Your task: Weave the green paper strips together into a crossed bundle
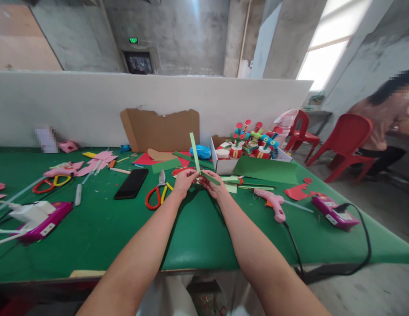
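Above the middle of the green table, my left hand [187, 181] and my right hand [212, 184] meet around paper strips. A light green paper strip [194, 151] stands nearly upright, its lower end pinched in my left fingers. A darker green paper strip [211, 177] lies across my right fingers and points to the right, gripped there. The two strips come together between my hands; whether they are joined is too small to tell. Just left of my left hand lie scissors [153, 197] with red and yellow handles. Green paper pieces [166, 166] are behind them.
A pink glue gun [274, 203] with a cord lies at right, near a purple power strip [334, 213]. A white box [220, 166] of colourful paper figures stands behind. A black phone [132, 183] lies left. A person sits far right beside a red chair [347, 136].
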A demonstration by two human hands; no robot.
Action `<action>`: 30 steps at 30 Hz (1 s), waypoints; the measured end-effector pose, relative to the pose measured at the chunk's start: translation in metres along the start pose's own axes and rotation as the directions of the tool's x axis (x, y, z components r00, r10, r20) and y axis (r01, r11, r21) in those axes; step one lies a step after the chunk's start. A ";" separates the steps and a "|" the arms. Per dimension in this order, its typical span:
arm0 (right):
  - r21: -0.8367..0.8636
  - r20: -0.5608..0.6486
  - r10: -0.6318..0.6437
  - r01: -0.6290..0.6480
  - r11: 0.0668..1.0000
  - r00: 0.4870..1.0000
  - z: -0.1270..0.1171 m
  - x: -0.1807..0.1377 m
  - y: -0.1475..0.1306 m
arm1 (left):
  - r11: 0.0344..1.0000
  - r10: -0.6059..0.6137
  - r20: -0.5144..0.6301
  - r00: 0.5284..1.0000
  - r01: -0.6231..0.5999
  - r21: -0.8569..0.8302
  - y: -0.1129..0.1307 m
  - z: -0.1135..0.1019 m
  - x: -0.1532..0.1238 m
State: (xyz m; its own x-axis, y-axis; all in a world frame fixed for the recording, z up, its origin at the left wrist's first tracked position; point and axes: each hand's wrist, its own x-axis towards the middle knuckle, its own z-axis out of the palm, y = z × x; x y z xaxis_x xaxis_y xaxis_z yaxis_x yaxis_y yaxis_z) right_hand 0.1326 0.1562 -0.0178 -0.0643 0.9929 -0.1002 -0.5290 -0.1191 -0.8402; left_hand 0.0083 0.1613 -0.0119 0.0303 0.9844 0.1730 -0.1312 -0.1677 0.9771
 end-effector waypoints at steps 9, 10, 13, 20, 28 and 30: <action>0.019 0.024 0.000 -0.001 1.000 1.000 0.001 -0.001 -0.001 | 1.000 0.000 -0.019 1.000 0.001 0.016 -0.001 -0.001 0.001; 0.010 0.023 0.003 -0.004 1.000 1.000 0.001 -0.002 -0.001 | 1.000 0.002 -0.023 1.000 -0.002 0.017 -0.001 -0.001 0.001; -0.011 0.013 -0.003 0.003 1.000 1.000 0.001 -0.001 -0.001 | 1.000 0.012 -0.016 1.000 -0.012 0.009 -0.001 -0.001 0.000; -0.084 -0.010 -0.061 0.060 0.995 0.998 0.002 0.000 0.000 | 1.000 -0.009 -0.021 1.000 0.009 -0.009 -0.001 -0.003 0.000; -0.153 -0.090 -0.174 0.159 0.975 0.981 0.004 0.000 -0.001 | 0.999 -0.024 0.025 0.999 0.025 -0.038 -0.003 -0.001 -0.001; -0.136 -0.106 -0.178 0.163 0.977 0.978 0.003 0.000 -0.001 | 0.996 -0.045 0.047 0.998 0.048 -0.074 -0.003 0.001 -0.003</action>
State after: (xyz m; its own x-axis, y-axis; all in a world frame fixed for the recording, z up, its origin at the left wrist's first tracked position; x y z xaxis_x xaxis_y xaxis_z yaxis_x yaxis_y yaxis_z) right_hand 0.1303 0.1568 -0.0151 0.1210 0.9926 -0.0052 -0.4120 0.0455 -0.9101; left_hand 0.0097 0.1588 -0.0151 0.0825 0.9875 0.1345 -0.2023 -0.1155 0.9725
